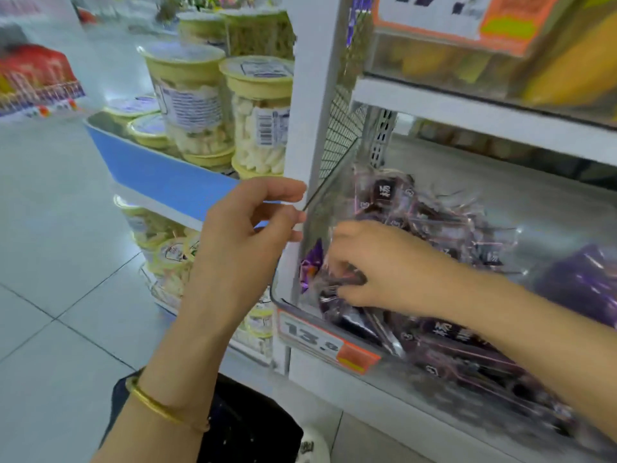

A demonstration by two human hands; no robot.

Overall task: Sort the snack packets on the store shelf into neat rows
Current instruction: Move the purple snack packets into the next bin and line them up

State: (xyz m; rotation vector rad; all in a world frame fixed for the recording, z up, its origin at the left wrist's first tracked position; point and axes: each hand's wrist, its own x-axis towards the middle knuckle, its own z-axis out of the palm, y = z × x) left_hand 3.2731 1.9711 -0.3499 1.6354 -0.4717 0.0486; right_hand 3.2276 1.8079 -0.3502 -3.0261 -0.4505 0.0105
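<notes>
At centre right of the frame, the packets [434, 222] lie in a loose, tumbled heap on the shelf [521, 198]. None stand in a row yet, so I judge nearly all the sorting is left. The right hand [377, 265] reaches into the heap's left end, fingers curled round a packet or two. The left hand [247, 228] hangs at centre with fingers bent toward the clear divider [329, 192]; blur hides whether it grips that edge or merely touches it.

Your packets [434, 228] lie in a pile on the shelf [551, 208] (jars [193, 105] stand to the left, past the post [310, 95])
</notes>
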